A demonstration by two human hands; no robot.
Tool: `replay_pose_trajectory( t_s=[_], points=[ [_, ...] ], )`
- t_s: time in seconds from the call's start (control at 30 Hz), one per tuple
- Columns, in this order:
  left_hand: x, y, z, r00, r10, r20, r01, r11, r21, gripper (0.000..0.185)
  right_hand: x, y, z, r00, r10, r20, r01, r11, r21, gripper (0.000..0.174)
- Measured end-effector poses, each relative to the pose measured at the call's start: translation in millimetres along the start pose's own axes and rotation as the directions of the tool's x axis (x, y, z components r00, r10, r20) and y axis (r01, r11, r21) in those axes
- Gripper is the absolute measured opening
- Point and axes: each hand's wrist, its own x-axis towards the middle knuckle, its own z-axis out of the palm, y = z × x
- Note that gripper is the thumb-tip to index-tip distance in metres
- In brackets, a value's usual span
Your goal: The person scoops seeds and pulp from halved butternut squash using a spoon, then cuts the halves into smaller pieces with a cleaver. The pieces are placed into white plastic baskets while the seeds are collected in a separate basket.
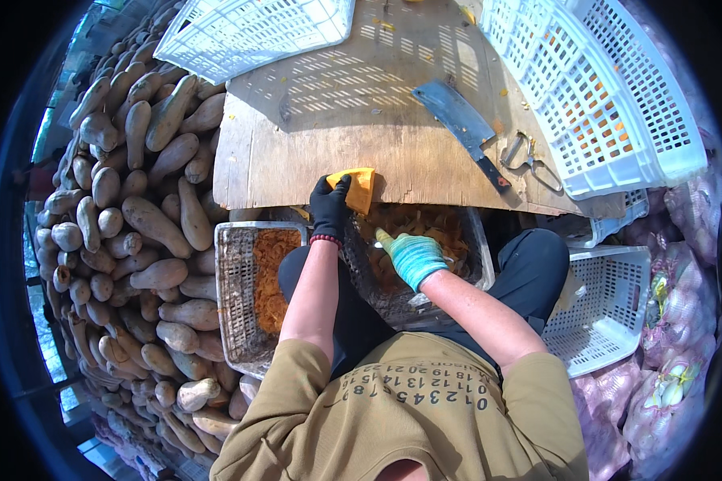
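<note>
My left hand (331,205), in a black glove, holds a piece of orange squash (359,189) at the near edge of the wooden board (313,144). My right hand (414,255), in a light green-and-blue knit glove, is above a dark crate (484,252) of squash peelings (439,225). Something small and shiny shows by its fingers; whether they grip it is not clear. A cleaver (457,117) with a black handle lies on the board's right part, and beside it lies a metal peeler (526,157).
Whole squashes (156,225) are heaped at left. A white crate (219,300) holds orange shreds. White plastic crates stand at the board's upper left (265,36) and right (601,108), another at lower right (607,312). Mesh sacks (674,337) lie at far right.
</note>
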Motion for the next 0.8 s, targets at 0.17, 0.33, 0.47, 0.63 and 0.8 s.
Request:
replay_pose_trajectory(
  t_s=[0.17,0.33,0.47,0.63,0.8],
  points=[
    [0.2,1.3,-3.3,0.999,-0.001,0.052,0.003,0.999,-0.034,0.018,12.2,-0.6,-8.9,0.967,-0.106,-0.232,0.09,0.993,-0.079,0.037],
    [1.5,-3.2,-4.1,0.996,0.061,0.063,-0.062,0.998,0.008,0.018,8.4,6.4,-32.9,0.999,0.032,-0.01,-0.032,0.998,0.053,0.038],
    [4.3,-8.5,-8.7,0.994,0.01,0.112,-0.008,1.0,-0.019,0.018,12.6,6.4,-49.1,0.978,0.076,-0.195,-0.028,0.971,0.236,0.034],
    [16.8,27.8,-13.4,0.979,-0.17,-0.108,0.165,0.985,-0.056,0.022,-26.4,27.2,-22.5,0.864,-0.303,0.403,0.271,0.953,0.136,0.037],
    [16.0,144.4,72.7,0.969,-0.032,0.244,0.075,0.983,-0.17,0.033,-8.0,95.2,-29.9,0.986,-0.1,0.134,0.038,0.915,0.401,0.032]
  ],
)
